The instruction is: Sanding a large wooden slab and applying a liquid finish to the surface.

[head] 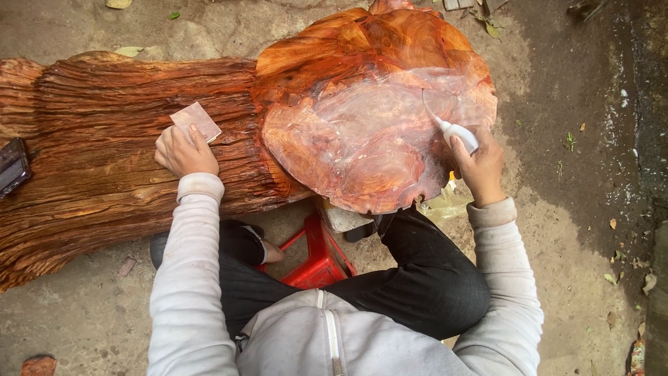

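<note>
A large reddish carved wooden piece lies on the ground, with a ridged trunk [104,146] on the left and a broad, glossy rounded slab [369,118] on the right. My left hand [182,150] rests on the ridged trunk and holds a small square of sandpaper [196,121]. My right hand [479,166] grips a small white squeeze bottle [459,132], whose thin curved nozzle points onto the slab's right part. A wet, shiny film covers the slab's middle.
I sit on a low red plastic stool [316,261] on rough concrete ground [570,209] strewn with dry leaves. A dark flat object [12,166] lies at the left edge on the trunk. A yellowish plastic bag [445,203] sits under the slab.
</note>
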